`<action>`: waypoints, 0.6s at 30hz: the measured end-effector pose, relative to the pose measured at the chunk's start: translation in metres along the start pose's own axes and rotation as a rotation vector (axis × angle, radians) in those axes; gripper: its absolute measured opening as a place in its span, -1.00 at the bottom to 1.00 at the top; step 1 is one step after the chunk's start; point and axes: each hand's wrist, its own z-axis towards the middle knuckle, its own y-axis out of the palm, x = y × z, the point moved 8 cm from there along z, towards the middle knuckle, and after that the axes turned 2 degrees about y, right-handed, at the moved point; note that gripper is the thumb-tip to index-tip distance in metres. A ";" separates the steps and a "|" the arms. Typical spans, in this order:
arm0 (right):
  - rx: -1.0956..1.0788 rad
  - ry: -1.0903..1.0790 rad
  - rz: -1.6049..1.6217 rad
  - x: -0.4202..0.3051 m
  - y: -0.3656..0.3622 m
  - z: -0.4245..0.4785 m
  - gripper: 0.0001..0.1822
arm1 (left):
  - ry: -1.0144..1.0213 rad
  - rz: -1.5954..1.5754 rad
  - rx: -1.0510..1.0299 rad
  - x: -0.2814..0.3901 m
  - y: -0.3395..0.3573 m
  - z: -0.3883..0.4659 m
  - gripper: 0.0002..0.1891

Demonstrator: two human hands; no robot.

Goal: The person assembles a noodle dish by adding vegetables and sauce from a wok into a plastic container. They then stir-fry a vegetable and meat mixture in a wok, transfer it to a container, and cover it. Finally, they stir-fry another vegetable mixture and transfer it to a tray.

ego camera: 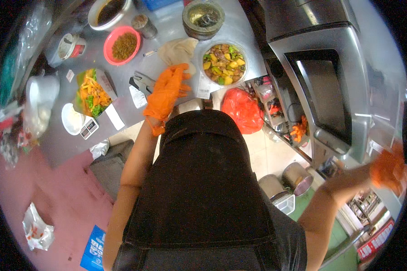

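Note:
My left hand, in an orange glove, is over the near edge of a metal table. Its fingers are spread, and nothing shows between them. Left of it lie a grey hand tool, perhaps a plier stapler, and a printed slip. A beige cloth is just beyond the fingers. To the right stands a clear round bowl of potato, meat and green pepper chunks, with another slip at its side. My right hand, also orange-gloved, is blurred at the right rim, beside a silver appliance; its grip is unclear.
A stone mortar, red bowl of chopped food and white tub of dark liquid stand farther back. A carton and small scale are left. Below are a red bag and metal pots.

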 end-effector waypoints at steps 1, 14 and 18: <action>-0.002 0.194 0.058 0.010 0.062 -0.022 -0.71 | 0.017 -0.059 -0.061 -0.010 0.008 0.003 -0.53; 0.102 0.769 -0.174 0.163 0.422 -0.189 -0.60 | 0.154 0.941 0.255 -0.080 0.047 0.116 -0.43; 0.098 0.821 -0.172 0.170 0.430 -0.192 -0.55 | 0.107 0.999 0.379 -0.077 0.046 0.120 -0.50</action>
